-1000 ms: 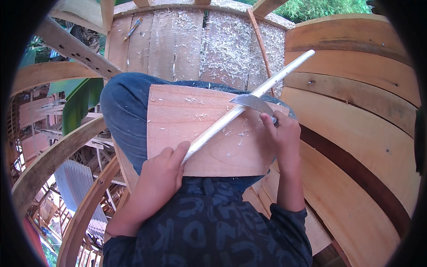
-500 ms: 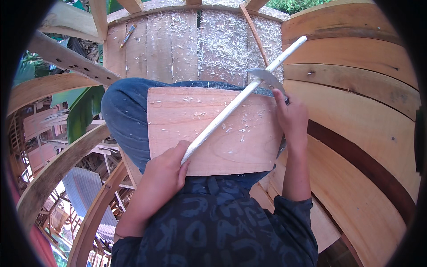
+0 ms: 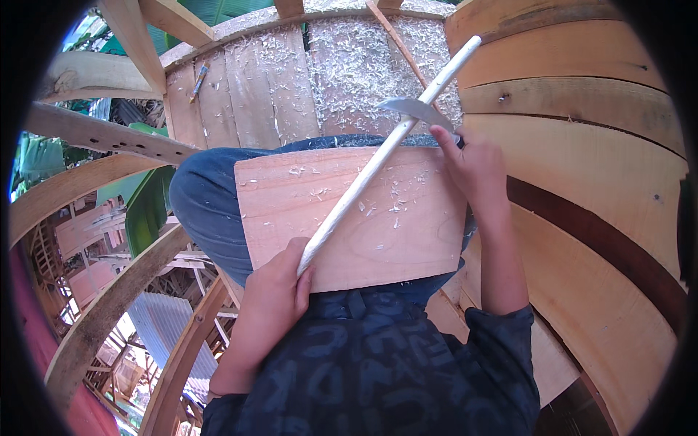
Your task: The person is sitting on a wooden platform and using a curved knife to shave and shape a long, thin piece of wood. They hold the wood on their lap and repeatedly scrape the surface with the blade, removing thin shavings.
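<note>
My left hand point(image 3: 282, 280) grips the near end of a long pale wooden stick point(image 3: 363, 180), which slants up to the far right. Closed round the handle of a curved knife point(image 3: 414, 109) is my right hand point(image 3: 472, 163); its fingers hide most of that handle. The grey blade lies across the upper part of the stick and touches it. Across my lap rests a flat wooden board point(image 3: 349, 218) with a few shavings on it, and the stick passes over it.
Curled wood shavings point(image 3: 356, 73) cover much of the plank floor point(image 3: 240, 87) ahead. A thin brown wooden strip point(image 3: 396, 40) lies there, with a small paintbrush-like object point(image 3: 198, 83) farther left. Curved plank walls point(image 3: 567, 138) rise on the right; wooden ribs point(image 3: 109, 305) stand on the left.
The view has turned slightly. The blade still crosses the stick near its upper part, and both hands keep their grips.
</note>
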A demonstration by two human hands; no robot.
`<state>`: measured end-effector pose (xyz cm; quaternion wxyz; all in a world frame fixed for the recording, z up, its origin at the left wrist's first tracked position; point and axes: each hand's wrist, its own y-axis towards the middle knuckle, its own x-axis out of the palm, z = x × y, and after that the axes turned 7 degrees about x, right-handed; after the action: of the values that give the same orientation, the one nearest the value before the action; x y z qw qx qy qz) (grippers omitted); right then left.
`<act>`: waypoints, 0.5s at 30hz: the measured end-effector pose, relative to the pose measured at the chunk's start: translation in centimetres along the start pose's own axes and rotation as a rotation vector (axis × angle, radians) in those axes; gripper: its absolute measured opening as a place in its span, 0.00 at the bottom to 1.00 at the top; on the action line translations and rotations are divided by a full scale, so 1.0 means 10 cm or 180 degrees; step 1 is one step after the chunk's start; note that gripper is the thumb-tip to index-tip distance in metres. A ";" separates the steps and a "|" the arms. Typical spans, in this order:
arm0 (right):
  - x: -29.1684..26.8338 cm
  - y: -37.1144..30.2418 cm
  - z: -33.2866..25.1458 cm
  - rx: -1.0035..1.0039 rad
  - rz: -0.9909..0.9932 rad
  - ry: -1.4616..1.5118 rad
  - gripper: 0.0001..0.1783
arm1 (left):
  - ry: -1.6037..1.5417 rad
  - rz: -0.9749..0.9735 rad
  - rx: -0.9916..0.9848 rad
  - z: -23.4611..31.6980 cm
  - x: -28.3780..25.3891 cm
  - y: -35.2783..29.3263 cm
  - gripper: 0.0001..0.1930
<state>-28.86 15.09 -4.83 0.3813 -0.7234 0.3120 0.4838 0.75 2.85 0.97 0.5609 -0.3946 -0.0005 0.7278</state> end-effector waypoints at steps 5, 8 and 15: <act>-0.27 0.36 0.36 0.0820 0.0100 0.0310 0.44 | 0.0162 0.0124 0.0123 0.00 0.07 -0.04 0.17; -0.20 0.00 0.16 0.0291 -0.0116 0.0343 0.41 | 0.0161 0.0111 0.0080 0.03 0.07 -0.03 0.17; -0.09 -0.22 -0.06 -0.0521 -0.0220 -0.0021 0.37 | 0.0372 0.0242 0.0084 0.08 0.16 -0.08 0.19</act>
<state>-27.08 15.82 -3.31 0.3383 -0.7609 0.2450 0.4966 0.84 4.79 0.96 0.5371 -0.4287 0.0569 0.7242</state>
